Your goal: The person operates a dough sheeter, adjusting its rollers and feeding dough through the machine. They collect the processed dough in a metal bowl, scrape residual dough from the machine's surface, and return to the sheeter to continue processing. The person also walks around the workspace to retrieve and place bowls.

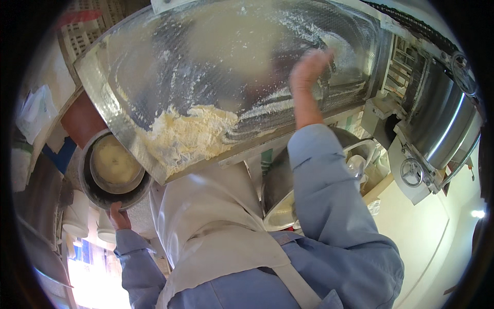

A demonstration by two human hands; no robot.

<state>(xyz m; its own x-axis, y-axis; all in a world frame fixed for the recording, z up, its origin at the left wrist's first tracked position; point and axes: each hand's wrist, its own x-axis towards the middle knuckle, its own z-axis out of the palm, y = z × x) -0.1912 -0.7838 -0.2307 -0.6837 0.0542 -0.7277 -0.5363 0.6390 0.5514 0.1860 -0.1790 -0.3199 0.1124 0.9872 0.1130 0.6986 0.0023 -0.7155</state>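
My left hand [119, 216] grips the rim of a dark metal bowl [93, 191] at the left, its fingers partly hidden by the rim. Inside that bowl sits a smaller pan [141, 181] holding a pale yellow mass [116, 159]. Over the far right part of a metal work surface [177, 67] with raised edges, my right hand [311, 71] is smeared by motion; its fingers do not show clearly. On the near left of this surface lies a heap of pale yellow, floury crumbs [190, 133]. Streaks of white flour spread across the metal.
A large metal bowl [277, 177] stands below my right forearm, beside a clear plastic container [356, 166]. At the right is a steel machine [437, 118] with a handwheel [411, 172]. White buckets [77, 213] and a plastic bag [37, 113] are at the left.
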